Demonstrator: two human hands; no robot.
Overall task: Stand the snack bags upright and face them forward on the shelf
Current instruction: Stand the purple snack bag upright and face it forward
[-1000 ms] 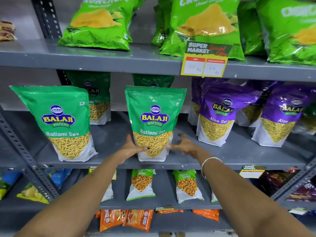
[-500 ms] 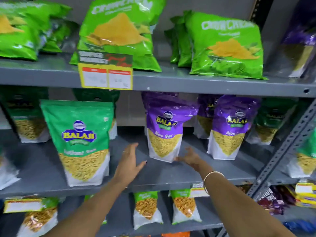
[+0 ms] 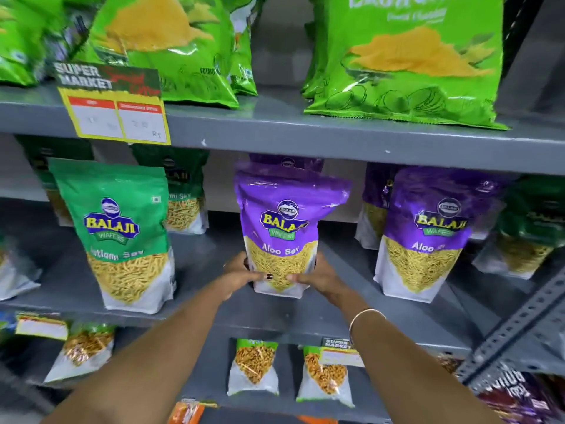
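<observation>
a: where's the bag from my hands?

b: dead ahead. the purple foil aloo sev pouch (image 3: 282,228) stands upright on the grey metal shelf (image 3: 351,304), left hand (image 3: 237,275) and right hand (image 3: 316,275) gripping its base equally, top possibly crumpled.

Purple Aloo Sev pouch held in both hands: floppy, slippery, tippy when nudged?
The Aloo Sev pouch probably holds its shape low down: it stands on a flat base. Its empty-looking top is bent, so likely floppy there. Glossy film may slip; left hand and right hand clamp its lower sides.
</observation>
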